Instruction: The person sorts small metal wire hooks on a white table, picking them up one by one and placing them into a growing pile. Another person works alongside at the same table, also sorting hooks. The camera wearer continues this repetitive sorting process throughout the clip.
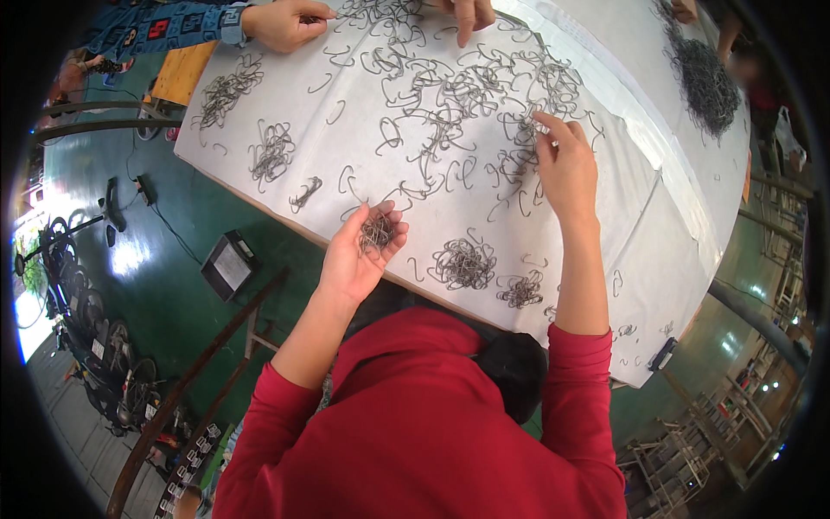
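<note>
My left hand is palm up at the table's near edge, its fingers curled around a clump of thin grey wire hooks. Farther right, my right hand reaches over the table with index finger and thumb apart. Its fingertips are at the edge of a wide spread of loose, bent wire hooks; I see no hook held in them. Close to my body lie two tangled piles, a larger hook pile and a smaller hook pile.
A white-covered table carries more hook heaps on the left and a dense dark pile at far right. Across it are a co-worker's hand in a blue patterned sleeve and another hand. A bin stands on the floor.
</note>
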Demonstrator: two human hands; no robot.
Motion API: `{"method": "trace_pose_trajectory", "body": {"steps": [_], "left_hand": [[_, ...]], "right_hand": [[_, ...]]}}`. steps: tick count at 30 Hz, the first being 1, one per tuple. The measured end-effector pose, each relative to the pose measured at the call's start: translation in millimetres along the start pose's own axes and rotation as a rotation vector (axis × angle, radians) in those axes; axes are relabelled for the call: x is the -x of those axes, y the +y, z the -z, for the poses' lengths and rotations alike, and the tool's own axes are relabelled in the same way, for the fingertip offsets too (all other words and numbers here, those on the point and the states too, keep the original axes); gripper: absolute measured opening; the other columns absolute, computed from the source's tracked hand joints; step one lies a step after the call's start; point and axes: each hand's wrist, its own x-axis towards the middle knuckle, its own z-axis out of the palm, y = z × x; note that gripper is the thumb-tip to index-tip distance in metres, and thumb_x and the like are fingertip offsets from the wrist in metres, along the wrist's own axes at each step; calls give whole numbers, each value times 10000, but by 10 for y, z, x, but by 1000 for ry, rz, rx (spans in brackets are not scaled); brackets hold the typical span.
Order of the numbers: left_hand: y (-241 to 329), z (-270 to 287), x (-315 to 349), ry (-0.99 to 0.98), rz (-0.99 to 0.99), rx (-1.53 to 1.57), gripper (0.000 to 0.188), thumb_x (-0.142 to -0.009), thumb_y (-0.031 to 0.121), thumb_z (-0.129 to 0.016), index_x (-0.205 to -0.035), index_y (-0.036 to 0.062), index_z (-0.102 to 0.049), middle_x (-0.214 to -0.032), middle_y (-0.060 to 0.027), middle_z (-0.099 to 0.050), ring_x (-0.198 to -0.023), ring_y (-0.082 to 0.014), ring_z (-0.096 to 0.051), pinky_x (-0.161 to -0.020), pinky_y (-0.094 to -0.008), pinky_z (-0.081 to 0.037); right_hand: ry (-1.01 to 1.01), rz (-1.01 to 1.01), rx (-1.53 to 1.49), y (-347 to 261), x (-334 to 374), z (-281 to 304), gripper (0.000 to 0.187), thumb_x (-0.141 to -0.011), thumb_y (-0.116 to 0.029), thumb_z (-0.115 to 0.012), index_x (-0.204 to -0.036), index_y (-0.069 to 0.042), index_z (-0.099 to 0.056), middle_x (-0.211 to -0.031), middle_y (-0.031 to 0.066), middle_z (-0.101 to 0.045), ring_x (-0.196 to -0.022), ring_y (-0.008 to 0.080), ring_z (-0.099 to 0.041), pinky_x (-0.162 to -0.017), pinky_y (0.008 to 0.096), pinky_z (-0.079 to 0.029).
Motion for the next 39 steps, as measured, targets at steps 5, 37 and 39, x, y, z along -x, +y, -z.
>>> {"method": "trace_pose_trajectory", "body": {"steps": [5, 37, 39], "left_hand": [[-12, 14, -12, -6, -16, -8, 307, -967, 260, -448, -1071, -6, -560, -937, -96, -624, -878, -214, -616, -772, -309, -540], [-9, 58, -18, 14, 7, -35, 336, -970, 287, -430, -1081, -7, -550, -954, -98, -615, -898, -225, -608, -799, -331, -515], [-6, 51, -19, 7, 15, -32, 334, -969, 286, -433, -1078, -7, -552, -951, -98, -616, -896, -226, -608, -800, -333, -515]], "right_hand": [[21, -33, 2, 78, -33, 82, 185, -853, -108, -566, -1011, -137, -658, -909, 61, -593, -707, 224, -603, -653, 343, -476], [18, 203, 151, -310, -31, -377, 534, -818, -245, -643, -1251, 12, -464, -1349, 230, -390, -1259, 380, -365, -1030, 515, -295], [105, 156, 157, -235, -162, -404, 545, -828, -267, -633, -1264, 7, -455, -1367, 229, -373, -1276, 367, -352, -1042, 522, -277]]}}
